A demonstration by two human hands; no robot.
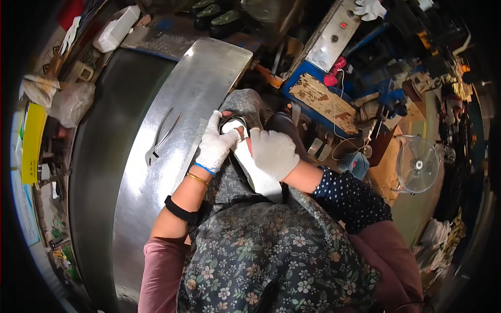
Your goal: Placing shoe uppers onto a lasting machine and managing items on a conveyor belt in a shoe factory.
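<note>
A dark shoe with a long white sole [255,169] facing up lies across my lap, on the grey floral apron [261,250]. My left hand [215,140], in a white knit glove with bare fingertips, is closed around the shoe's far end, its thumb on the white face. My right hand [274,154], gloved alike, is curled in a fist against the shoe's right side. Its fingertips are mostly hidden, so anything small within them does not show. Left of my hands, metal pincers [151,156] rest on the shiny metal work surface [141,208].
A dark belt-like strip [96,198] runs along the metal surface's left side. Dark shoes [225,25] stand at the far end. To the right are a blue-framed bench [323,101], a control panel with buttons [334,36] and a round fan [418,164]. A plastic bag [73,104] hangs far left.
</note>
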